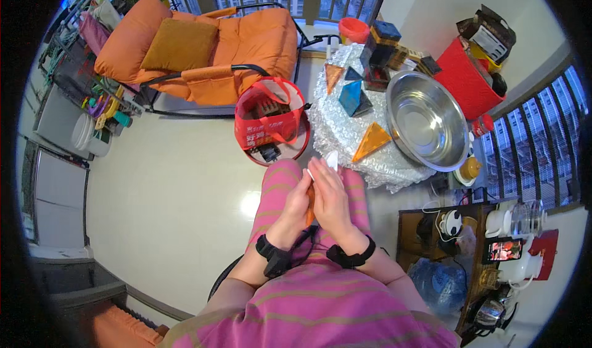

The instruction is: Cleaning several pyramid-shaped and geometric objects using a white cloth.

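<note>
Above my lap, my left hand holds an orange translucent piece on edge, with only a narrow strip of it in sight. My right hand lies flat against the piece's other side, fingers together. A white tissue or cloth sticks out past my right fingertips, and most of it is hidden under the hand. Just ahead, on a table with a silvery crinkled cover, lie an amber triangular piece, a blue faceted piece and an orange triangle.
A large steel basin covers the table's right side, beside dark boxes. Left of the table, a red bag sits on a round red-rimmed stand. An orange lounge chair is behind it. A shelf stands at right.
</note>
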A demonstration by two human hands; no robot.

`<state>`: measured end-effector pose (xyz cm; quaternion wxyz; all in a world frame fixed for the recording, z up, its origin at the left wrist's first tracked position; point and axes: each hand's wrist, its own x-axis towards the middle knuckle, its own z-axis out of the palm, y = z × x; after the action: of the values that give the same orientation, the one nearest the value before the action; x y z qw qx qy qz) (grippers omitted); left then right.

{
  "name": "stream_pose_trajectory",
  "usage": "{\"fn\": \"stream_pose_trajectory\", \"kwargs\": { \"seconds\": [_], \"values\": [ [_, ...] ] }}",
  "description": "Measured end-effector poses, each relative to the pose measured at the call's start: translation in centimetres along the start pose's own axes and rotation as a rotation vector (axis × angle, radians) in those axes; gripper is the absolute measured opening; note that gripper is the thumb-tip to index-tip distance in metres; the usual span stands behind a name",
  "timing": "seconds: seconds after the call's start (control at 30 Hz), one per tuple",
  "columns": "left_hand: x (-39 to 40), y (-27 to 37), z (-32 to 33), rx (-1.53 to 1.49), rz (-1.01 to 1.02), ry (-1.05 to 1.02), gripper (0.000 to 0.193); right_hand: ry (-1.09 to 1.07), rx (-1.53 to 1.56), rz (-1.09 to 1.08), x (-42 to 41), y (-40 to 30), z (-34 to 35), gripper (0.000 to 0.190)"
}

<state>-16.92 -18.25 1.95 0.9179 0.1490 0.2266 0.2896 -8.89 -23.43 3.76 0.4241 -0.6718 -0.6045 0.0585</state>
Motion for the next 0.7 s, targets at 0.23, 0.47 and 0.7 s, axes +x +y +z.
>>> {"fn": "stream_pose_trajectory", "kwargs": {
  "seconds": [0.23, 0.47, 0.7],
  "values": [
    [0.8, 0.9, -0.3, -0.103, 0.081, 0.070, 0.055, -0.079, 0.209, 0.016, -3.2, -3.1, -1.0, 0.037],
    [2.8, 3.4, -0.7, 0.117, 0.250, 0.036, 0.044, -0.130, 0.641, 0.329, -5.1, -0.2, -3.7, 0.027],
    [2.0, 2.8, 0.6, 0.105, 0.077, -0.089, 0.048, 0.388, 0.804, 0.298, 2.0, 0.9, -2.8, 0.039]
  ]
}}
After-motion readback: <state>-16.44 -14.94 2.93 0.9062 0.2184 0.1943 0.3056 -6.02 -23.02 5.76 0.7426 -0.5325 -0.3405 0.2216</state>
